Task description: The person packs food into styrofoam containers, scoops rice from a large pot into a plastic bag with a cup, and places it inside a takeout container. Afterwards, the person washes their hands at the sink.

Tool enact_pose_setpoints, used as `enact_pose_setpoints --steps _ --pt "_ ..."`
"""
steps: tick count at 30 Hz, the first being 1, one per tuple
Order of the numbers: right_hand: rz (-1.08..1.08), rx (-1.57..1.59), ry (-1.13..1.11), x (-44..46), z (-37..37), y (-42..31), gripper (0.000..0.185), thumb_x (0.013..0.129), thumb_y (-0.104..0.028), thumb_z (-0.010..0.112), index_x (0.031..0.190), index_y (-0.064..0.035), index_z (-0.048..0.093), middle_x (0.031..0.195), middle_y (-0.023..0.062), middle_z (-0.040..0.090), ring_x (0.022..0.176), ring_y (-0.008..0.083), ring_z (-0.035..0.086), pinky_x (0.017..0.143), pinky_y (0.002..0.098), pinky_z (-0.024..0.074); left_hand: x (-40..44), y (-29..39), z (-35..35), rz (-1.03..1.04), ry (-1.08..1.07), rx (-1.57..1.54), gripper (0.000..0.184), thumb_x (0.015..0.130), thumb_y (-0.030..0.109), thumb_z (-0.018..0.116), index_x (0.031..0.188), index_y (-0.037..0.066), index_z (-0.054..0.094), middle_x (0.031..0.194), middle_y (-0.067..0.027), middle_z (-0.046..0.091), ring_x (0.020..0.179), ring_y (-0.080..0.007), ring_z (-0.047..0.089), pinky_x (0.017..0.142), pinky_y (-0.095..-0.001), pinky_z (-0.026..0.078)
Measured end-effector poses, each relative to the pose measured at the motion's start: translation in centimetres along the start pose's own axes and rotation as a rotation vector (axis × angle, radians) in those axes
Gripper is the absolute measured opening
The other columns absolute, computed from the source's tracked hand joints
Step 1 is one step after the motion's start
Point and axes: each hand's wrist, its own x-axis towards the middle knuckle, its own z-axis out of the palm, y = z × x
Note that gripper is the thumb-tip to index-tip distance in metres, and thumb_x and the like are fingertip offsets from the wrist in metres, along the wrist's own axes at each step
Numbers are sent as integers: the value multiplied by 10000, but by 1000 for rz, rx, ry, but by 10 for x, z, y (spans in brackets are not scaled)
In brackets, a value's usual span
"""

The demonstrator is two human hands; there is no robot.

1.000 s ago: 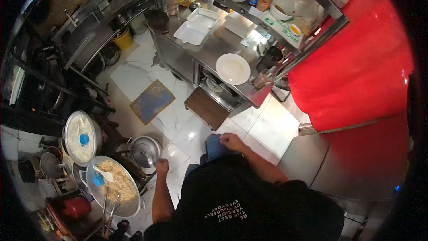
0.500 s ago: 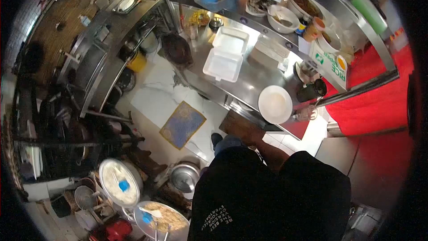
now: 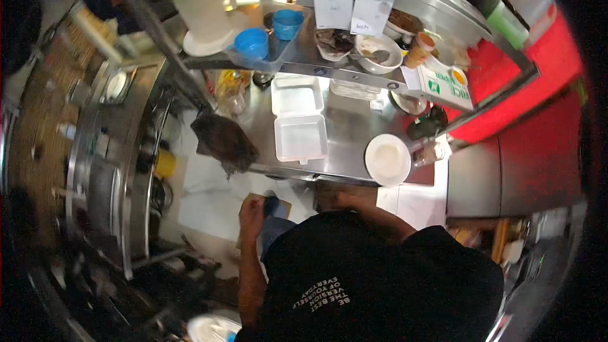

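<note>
My left hand (image 3: 251, 212) hangs over the floor in front of the counter, its fingers smeared by motion; nothing shows in it. In shadow at the counter's front edge, my right hand (image 3: 345, 201) is near a dark brown panel (image 3: 324, 196); its fingers are hard to make out. On the steel counter (image 3: 342, 133), a white foam takeaway box (image 3: 300, 138) lies with its lid folded back and nothing inside. To its right, near the front edge, sits a white plate (image 3: 387, 159). Neither hand touches the box or plate.
Above the counter runs a shelf with blue cups (image 3: 251, 44), a white bowl (image 3: 379, 54) and paper cards (image 3: 332, 1). A dark bag-like object (image 3: 221, 142) hangs at the counter's left end. A glass jar (image 3: 429, 153) stands right of the plate. A white-filled pot (image 3: 212, 329) is at bottom left.
My view has turned and moved closer to the counter, away from the pots at lower left. My left hand has come into view. The box and plate keep their places on the counter.
</note>
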Motion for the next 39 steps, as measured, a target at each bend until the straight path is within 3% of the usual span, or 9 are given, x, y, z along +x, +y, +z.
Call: enact_pose_setpoints --steps 4,12,13,16,18,25,28,32,39 --pt "319 -51 145 -42 111 141 254 819 -278 580 881 -73 716 998 181 688 940 322 648 822 413 515 151 57 31 267 -418 72 450 887 245 663 1233 -3 520 1194 -223 561 1151 -326 553 938 -422 458" --pt "1158 518 695 -111 192 -54 283 800 -246 533 741 -6 672 845 237 678 810 424 658 772 479 536 318 143 81 639 -366 497 684 903 319 592 1341 -159 376 1397 -365 387 1320 -456 379 1141 -463 263" --pt "1077 442 826 -114 226 -66 261 748 -213 575 822 -5 715 718 164 679 609 203 671 605 347 539 335 141 88 704 -294 619 711 912 349 567 1344 -179 366 1394 -395 366 1324 -493 355 1145 -491 244" --pt "1087 475 863 -124 292 -129 327 804 -269 633 972 -3 723 903 184 716 827 270 699 758 381 536 440 74 127 1104 -106 1186 410 865 304 548 927 -81 675 1032 -303 646 1042 -464 591 947 -646 383" --pt "1412 676 833 -121 335 -161 270 837 -230 608 982 -29 714 980 202 701 920 401 656 792 437 517 500 61 133 1071 -237 1373 436 956 359 405 1131 32 635 1017 -272 659 983 -438 635 830 -614 469" --pt "1546 807 900 -145 443 -252 310 818 -293 648 949 -20 714 895 190 700 859 335 666 733 429 509 433 159 105 226 -582 1110 705 952 449 368 1428 -70 322 1495 -332 220 1394 -449 248 1100 -575 274" --pt "1467 713 881 -139 448 -259 278 819 -260 626 953 -36 720 948 208 694 898 381 657 757 446 516 443 129 123 415 -259 1197 552 942 391 348 1205 -2 631 1269 -229 593 1197 -408 546 975 -532 423" --pt "1506 613 764 -131 423 -216 281 798 -244 623 947 -25 715 911 217 695 851 374 676 754 441 528 402 136 118 747 -56 1080 537 943 367 410 1094 -99 628 1140 -297 617 1121 -423 562 979 -471 419" --pt "1357 606 1035 -123 302 -166 270 811 -236 568 843 1 693 842 179 697 785 281 685 703 385 533 235 129 119 802 -660 365 133 888 122 571 924 12 636 900 -204 646 862 -378 626 779 -439 483"
